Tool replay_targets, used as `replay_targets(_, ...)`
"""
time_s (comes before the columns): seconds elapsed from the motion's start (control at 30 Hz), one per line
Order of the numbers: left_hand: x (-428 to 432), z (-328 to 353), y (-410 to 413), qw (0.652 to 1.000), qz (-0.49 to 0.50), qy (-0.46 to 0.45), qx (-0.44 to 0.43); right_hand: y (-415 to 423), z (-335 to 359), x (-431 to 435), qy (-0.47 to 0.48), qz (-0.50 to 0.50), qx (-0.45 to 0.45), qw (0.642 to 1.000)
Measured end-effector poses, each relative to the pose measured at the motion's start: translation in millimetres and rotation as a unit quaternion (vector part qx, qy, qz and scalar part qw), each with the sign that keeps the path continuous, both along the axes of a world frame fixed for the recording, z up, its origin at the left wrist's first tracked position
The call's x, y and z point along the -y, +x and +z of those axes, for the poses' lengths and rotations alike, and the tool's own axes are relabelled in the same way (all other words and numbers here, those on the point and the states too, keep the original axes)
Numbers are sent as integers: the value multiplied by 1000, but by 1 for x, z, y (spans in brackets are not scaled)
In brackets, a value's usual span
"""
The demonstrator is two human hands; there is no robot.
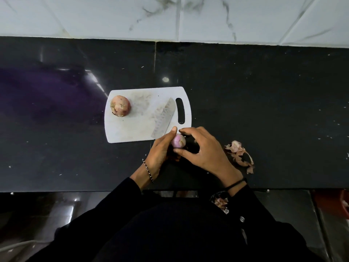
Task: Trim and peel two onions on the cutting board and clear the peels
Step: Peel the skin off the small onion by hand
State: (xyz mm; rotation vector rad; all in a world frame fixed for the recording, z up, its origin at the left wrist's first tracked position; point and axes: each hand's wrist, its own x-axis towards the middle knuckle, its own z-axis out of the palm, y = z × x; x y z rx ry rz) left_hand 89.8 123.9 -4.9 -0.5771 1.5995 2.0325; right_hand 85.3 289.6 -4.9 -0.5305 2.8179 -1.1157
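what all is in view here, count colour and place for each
cutting board: 1, white, on the counter
unpeeled onion: 1, reddish brown, left end of the board
knife: 1, steel blade, on the board's right part, handle hidden
peeled onion: 1, pale pink, between both hands at the board's near right corner
peels: 1 pile, pinkish brown, on the counter right of the hands
counter: 1, black, under everything
left hand: 1, holds the peeled onion
right hand: 1, fingers curled over the peeled onion
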Motion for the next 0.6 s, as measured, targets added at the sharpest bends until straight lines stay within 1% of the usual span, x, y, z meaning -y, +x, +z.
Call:
replay_targets(0.1,15,2,1,1000,16,9,7,-1,3,18,-25,-5,-4,1000)
replay_targets(0.27,38,3,-2,999,34,10,21,-1,8,41,-68,-13,-36,997)
replay_targets(0.37,50,6,-4,999,41,28,21,0,8,53,-82,-18,-50,995)
replay_targets(0.5,63,8,-7,998,39,38,17,0,9,67,-93,-18,-62,994)
replay_targets(0.6,70,9,-9,999,29,27,19,1,10,75,-116,-29,-59,991)
